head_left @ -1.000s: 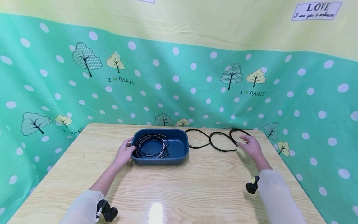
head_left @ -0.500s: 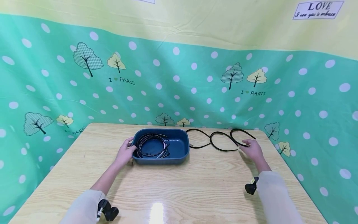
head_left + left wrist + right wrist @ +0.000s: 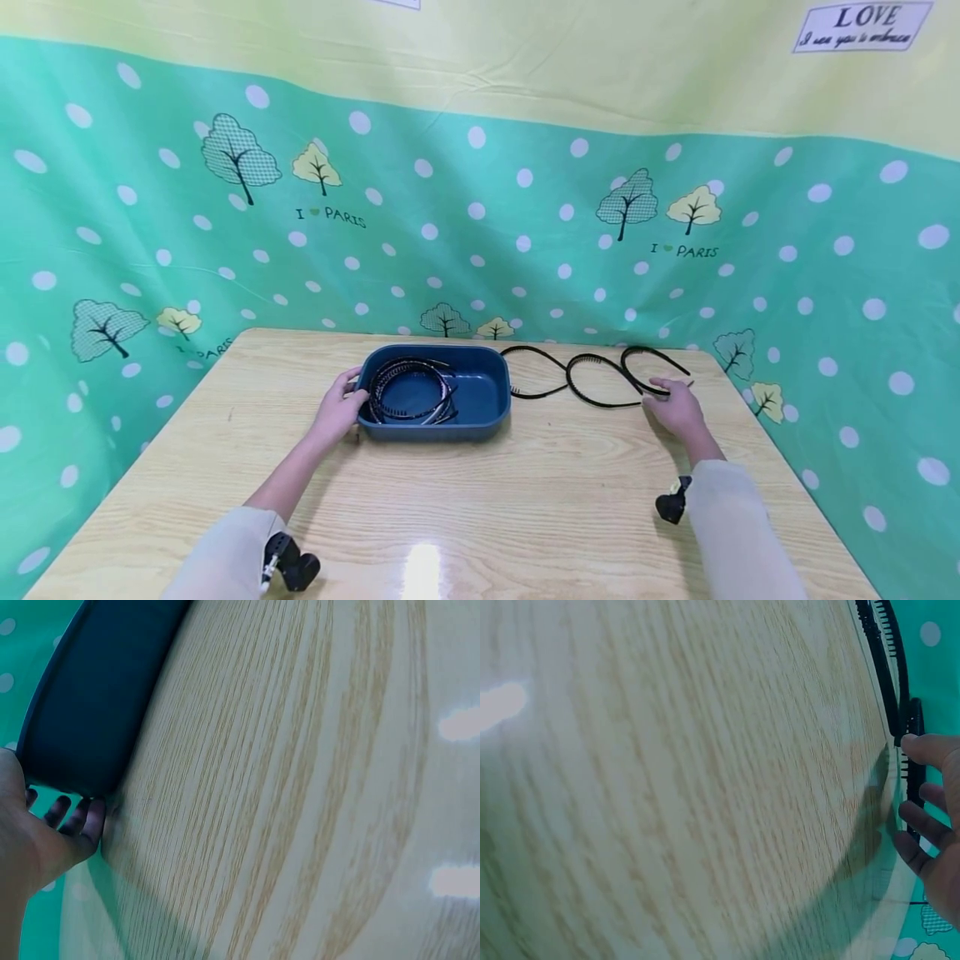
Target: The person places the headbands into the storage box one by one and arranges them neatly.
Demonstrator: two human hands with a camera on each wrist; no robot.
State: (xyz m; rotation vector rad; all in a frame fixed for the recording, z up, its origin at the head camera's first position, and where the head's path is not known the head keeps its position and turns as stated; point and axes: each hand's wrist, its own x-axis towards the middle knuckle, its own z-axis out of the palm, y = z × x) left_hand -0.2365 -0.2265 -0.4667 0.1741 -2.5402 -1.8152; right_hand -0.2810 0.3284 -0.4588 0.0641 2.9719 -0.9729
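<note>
My left hand (image 3: 339,407) grips the left end of a dark blue plastic bin (image 3: 431,432), thumb over the rim. In the left wrist view, the fingers lie against the end wall of the bin (image 3: 97,690). Several black toothed headbands (image 3: 377,392) are nested inside its left half. Three more lie in a row to its right: a left one (image 3: 536,397), a middle one (image 3: 615,406) and a right one (image 3: 662,357). My right hand (image 3: 677,408) is at the right headband's near arm; in the right wrist view its fingers are spread apart beside the headband (image 3: 916,776).
A light wood-grain table (image 3: 465,500) carries everything. Behind and at the right hangs a green and yellow printed cloth (image 3: 480,275). Black wrist cameras (image 3: 292,565) sit at both sleeves.
My right hand has drawn slightly back and down at the right headband, uncovering its far tip. The left hand, bin and headbands hold their places; the head view has shifted a little.
</note>
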